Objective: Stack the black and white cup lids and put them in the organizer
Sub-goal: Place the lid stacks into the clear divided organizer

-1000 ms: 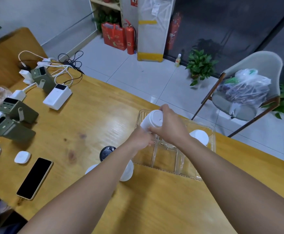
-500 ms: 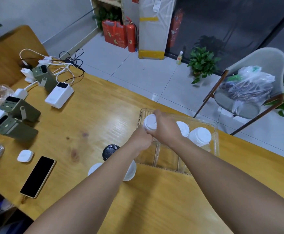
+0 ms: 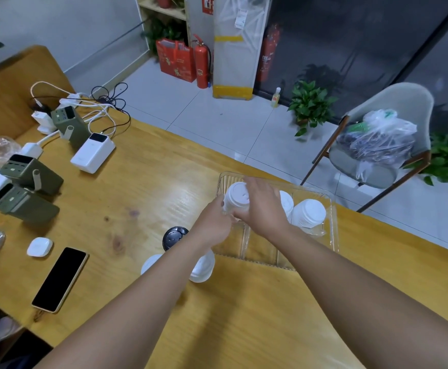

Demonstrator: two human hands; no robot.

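Nearest, loose white plastic lids (image 3: 201, 270) and one black round lid (image 3: 175, 236) lie flat on the yellow wooden table (image 3: 244, 315). Both hands meet at the clear plastic organizer (image 3: 333, 225): left hand (image 3: 215, 222) grips a tall white lid stack (image 3: 236, 199), upright, slightly tilted, in its left compartment; right hand (image 3: 264, 206) rests fingers spread against it. Two more white stacks (image 3: 309, 213) stand beyond.
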